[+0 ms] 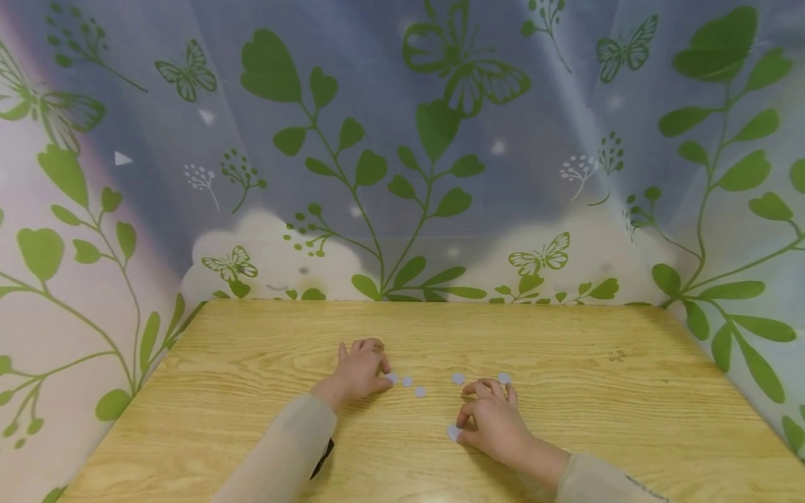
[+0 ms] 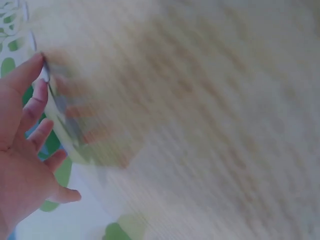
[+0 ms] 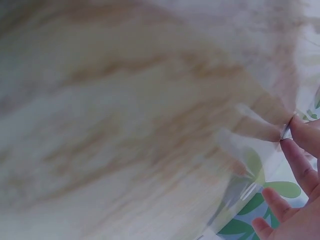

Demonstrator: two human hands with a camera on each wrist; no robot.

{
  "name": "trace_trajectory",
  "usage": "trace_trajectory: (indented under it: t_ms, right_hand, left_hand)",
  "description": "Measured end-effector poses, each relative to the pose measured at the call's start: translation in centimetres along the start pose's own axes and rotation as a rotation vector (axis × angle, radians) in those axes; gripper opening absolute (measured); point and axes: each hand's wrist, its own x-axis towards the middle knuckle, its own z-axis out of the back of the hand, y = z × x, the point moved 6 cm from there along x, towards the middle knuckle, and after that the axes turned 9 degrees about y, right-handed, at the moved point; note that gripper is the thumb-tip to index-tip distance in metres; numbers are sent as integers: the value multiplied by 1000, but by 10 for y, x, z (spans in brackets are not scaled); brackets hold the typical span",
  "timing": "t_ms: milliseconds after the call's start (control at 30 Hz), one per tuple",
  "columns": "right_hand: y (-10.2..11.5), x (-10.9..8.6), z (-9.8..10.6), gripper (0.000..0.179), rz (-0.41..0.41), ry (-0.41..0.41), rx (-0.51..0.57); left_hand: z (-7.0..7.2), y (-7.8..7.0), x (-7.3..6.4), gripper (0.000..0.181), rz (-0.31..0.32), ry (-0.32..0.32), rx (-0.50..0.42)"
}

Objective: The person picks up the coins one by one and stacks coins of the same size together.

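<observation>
My left hand (image 1: 361, 370) pinches a small silvery coin (image 1: 393, 378) between thumb and forefinger, low over the wooden table. In the left wrist view the coin (image 2: 46, 70) shows edge-on at the fingertips, other fingers spread. Two small coins (image 1: 407, 381) lie just right of that hand. Nearer the front edge, my right hand (image 1: 497, 423) pinches a larger coin (image 1: 454, 433) by thumb and forefinger. The right wrist view shows this coin (image 3: 286, 130) as a thin silvery edge. Beyond the right fingers lie two more coins, one to the left (image 1: 458, 378) and one by the fingertips (image 1: 504, 378).
The light wooden table (image 1: 597, 391) has a glossy top that mirrors the fingers in the wrist views. A curtain (image 1: 390, 175) printed with green leaves and butterflies hangs along its back and sides. A black strap (image 1: 323, 459) shows by the left sleeve.
</observation>
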Motion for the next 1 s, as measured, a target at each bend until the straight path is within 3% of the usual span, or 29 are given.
trace_trajectory:
  t_ms: [233, 600, 800, 1000]
  right_hand:
    - [0, 0, -1, 15, 3, -1, -3]
    - [2, -1, -1, 15, 12, -5, -1]
    - [1, 0, 0, 15, 6, 0, 7]
    - [1, -1, 1, 15, 6, 0, 6]
  left_hand:
    - [2, 1, -2, 16, 52, 87, -34]
    - [6, 4, -7, 18, 60, 39, -80]
    - [8, -1, -12, 15, 45, 71, -109]
    - [9, -15, -16, 14, 30, 100, -204]
